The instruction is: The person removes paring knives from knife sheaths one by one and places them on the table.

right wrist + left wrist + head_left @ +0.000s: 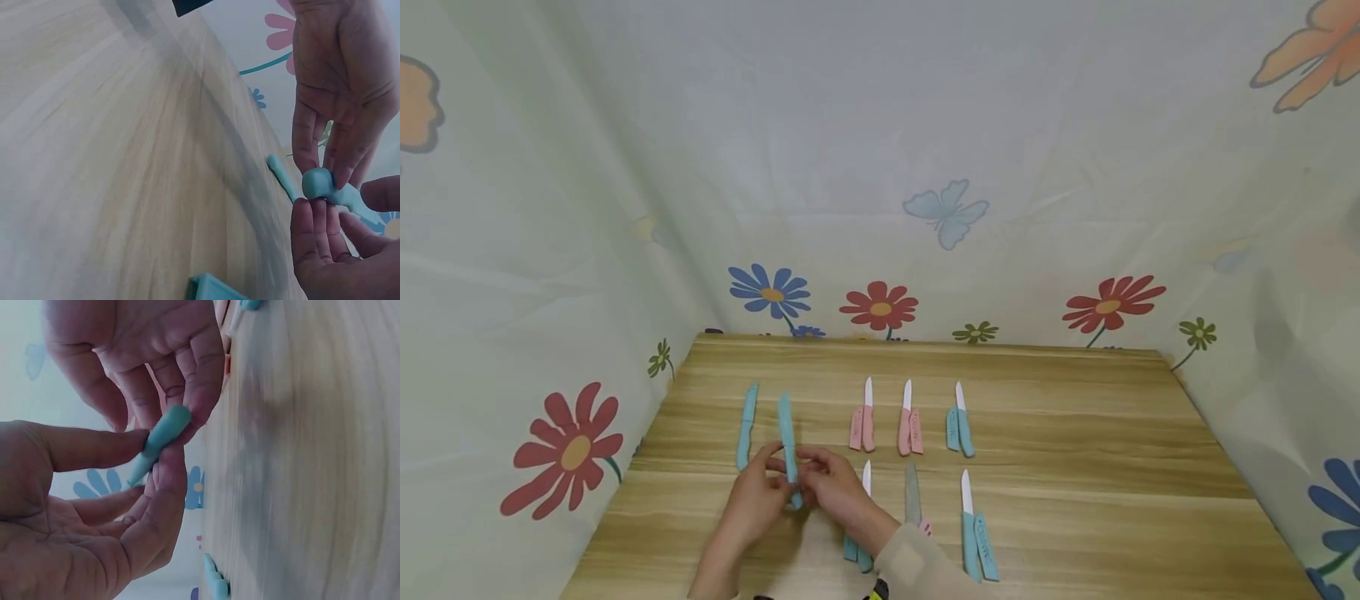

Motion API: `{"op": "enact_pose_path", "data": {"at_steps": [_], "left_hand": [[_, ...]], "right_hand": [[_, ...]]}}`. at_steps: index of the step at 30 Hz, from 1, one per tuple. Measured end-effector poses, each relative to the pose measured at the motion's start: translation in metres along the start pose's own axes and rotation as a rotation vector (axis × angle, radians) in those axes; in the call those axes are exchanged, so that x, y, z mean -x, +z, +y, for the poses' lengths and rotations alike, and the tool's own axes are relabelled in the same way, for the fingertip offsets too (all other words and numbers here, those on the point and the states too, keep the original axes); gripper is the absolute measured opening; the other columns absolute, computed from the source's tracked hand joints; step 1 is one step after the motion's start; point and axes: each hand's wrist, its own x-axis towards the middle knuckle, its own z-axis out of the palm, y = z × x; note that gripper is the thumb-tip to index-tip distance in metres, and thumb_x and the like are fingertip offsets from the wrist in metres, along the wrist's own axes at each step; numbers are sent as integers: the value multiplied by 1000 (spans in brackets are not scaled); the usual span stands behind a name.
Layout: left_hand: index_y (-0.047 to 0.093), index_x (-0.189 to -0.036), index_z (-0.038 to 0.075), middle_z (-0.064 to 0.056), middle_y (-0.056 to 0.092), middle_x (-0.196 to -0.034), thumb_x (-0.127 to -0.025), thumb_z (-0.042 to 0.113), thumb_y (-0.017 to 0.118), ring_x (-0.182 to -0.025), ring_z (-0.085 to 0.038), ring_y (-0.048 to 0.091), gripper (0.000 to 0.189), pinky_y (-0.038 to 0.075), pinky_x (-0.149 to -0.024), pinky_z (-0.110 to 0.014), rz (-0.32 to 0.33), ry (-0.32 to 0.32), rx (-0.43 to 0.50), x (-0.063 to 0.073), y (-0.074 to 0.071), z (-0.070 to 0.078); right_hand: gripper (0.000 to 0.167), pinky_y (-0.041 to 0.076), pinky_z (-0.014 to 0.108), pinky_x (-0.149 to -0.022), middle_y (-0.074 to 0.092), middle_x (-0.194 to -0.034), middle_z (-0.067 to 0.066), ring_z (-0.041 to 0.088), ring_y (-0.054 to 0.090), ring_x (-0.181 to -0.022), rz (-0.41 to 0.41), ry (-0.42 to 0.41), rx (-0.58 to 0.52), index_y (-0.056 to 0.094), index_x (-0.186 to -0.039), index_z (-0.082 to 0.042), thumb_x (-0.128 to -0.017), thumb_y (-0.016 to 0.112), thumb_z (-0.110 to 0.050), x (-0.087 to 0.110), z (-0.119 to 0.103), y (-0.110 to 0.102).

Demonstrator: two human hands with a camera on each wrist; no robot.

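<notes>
A teal knife (787, 425) with its blade inside a matching teal sheath is held up between both hands, its tip pointing away. My left hand (758, 500) pinches it between thumb and fingers from the left. From the right, my right hand (833, 483) has its curled fingers on the handle, seen close in the right wrist view. The handle's rounded end (169, 431) shows between the hands in the left wrist view. Just left of them, a second sheathed teal knife (747, 427) lies on the wooden table (1075, 467).
Two pink knives (868, 417) and a teal knife (964, 425) lie bare-bladed beside their sheaths in the back row. Nearer are another teal knife (970, 533) with its sheath (986, 546), a grey-bladed knife (912, 496) and a white-bladed one (867, 477), these two partly hidden by the right arm.
</notes>
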Motion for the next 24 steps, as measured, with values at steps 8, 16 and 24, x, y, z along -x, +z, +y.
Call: {"op": "enact_pose_path", "data": {"at_steps": [8,16,24], "left_hand": [[50,-144,5,-19,63,-118,-86,-8,72,-100,-28,73,63,61,-74,-36,-84,-9,120,11,3,3],[47,-147,5,-23,58,-120,-90,-12,62,-91,-23,71,61,64,-68,-35,-159,-2,276,15,11,1],[43,-151,-2,-27,56,-124,-90,-7,65,-90,-21,70,65,65,-68,-35,-234,20,291,17,17,-2]], "right_hand": [[30,53,26,-68,64,-101,11,11,59,-79,14,-10,43,64,-124,5,-96,64,-5,10,2,-6],[29,54,26,-70,61,-98,8,10,61,-77,7,14,13,62,-122,4,-95,67,-4,21,-3,-15],[29,55,28,-71,58,-97,4,12,60,-78,20,68,-7,60,-121,2,-94,68,-6,32,-4,-23]]}}
